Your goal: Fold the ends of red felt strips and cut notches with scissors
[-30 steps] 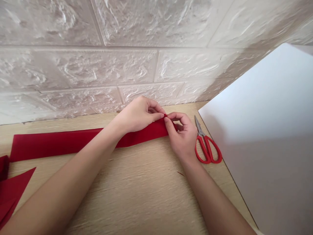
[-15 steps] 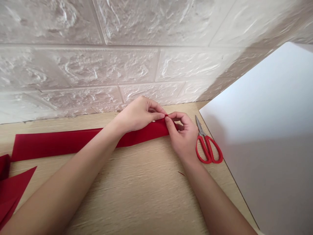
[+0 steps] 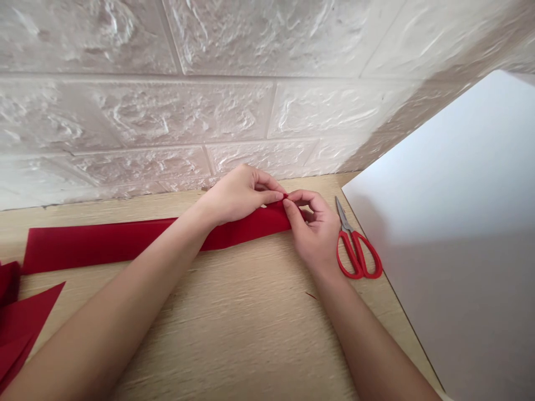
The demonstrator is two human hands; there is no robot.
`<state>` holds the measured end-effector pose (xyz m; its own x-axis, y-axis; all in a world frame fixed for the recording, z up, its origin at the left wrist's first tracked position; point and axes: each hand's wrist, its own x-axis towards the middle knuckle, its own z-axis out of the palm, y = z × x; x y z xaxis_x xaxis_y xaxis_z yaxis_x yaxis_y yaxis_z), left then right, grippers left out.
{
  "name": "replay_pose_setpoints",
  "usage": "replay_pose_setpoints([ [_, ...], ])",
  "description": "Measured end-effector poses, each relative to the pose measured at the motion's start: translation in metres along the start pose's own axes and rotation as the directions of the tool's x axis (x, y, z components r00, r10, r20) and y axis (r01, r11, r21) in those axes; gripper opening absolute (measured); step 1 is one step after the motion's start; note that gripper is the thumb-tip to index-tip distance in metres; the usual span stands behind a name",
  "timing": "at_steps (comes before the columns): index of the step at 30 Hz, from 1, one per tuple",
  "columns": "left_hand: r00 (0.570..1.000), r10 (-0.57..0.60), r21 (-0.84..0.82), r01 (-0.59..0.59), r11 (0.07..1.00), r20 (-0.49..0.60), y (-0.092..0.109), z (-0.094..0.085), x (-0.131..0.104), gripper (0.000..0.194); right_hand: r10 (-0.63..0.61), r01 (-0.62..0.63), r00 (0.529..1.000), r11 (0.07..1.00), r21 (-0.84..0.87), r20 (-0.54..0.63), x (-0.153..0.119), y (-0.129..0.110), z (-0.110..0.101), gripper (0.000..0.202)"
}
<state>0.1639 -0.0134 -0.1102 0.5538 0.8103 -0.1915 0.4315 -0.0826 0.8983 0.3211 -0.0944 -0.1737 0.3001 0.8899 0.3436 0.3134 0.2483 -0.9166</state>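
Observation:
A long folded strip of red fabric (image 3: 100, 244) lies across the wooden table, running from the left up to both hands. My left hand (image 3: 240, 195) reaches over the strip and pinches its top edge near the right end. Right beside it, my right hand (image 3: 315, 225) pinches the same end between thumb and forefinger, its other fingers curled behind the fabric. The fingertips of both hands almost meet at a small gathered bit of red. Red-handled scissors (image 3: 357, 250) rest just right of my right hand, tips pointing away.
More red fabric (image 3: 25, 314) lies at the table's left edge. A short red thread (image 3: 311, 295) is on the wooden table (image 3: 234, 334). A white textured brick-pattern wall (image 3: 175, 111) rises behind, and a large white panel (image 3: 455, 223) stands on the right.
The whole view has shifted very slightly. Both hands keep their pinch on the strip, with hardly any finger movement.

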Motion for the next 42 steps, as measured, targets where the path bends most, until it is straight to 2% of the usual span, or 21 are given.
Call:
replay_pose_setpoints([
  [6, 1.0, -0.01, 0.009, 0.01, 1.0, -0.026, 0.0013, 0.001, -0.0005, 0.012, -0.015, 0.015, 1.0, 1.0, 0.002, 0.002, 0.0002, 0.0012, 0.0003, 0.001],
  [14, 0.994, -0.103, -0.018, 0.102, 0.995, -0.023, 0.0021, -0.0005, -0.0012, 0.014, -0.046, 0.046, 0.999, 0.999, -0.019, 0.001, 0.0002, 0.0009, 0.0002, 0.003],
  [19, 0.999, -0.027, -0.014, 0.027, 1.0, -0.025, -0.0008, 0.0026, 0.0011, 0.013, -0.018, 0.017, 1.0, 1.0, -0.022, -0.003, 0.0003, 0.0009, 0.0005, 0.005],
  [26, 1.0, -0.001, 0.004, 0.001, 1.0, -0.03, -0.0027, 0.0037, 0.0011, 0.013, 0.09, -0.091, 0.996, 0.995, -0.036, -0.015, 0.0006, -0.0015, 0.0014, 0.01],
  [32, 0.999, 0.014, 0.043, -0.012, 0.999, -0.052, -0.001, 0.0054, 0.0009, 0.013, 0.093, -0.094, 0.996, 0.995, -0.043, -0.019, 0.0, -0.0019, 0.0013, 0.009],
  [42, 0.999, 0.044, 0.036, -0.043, 0.998, -0.026, -0.0006, 0.005, 0.0008, 0.016, 0.089, -0.091, 0.995, 0.995, -0.05, -0.044, -0.0003, 0.0002, 0.0027, 0.009],
])
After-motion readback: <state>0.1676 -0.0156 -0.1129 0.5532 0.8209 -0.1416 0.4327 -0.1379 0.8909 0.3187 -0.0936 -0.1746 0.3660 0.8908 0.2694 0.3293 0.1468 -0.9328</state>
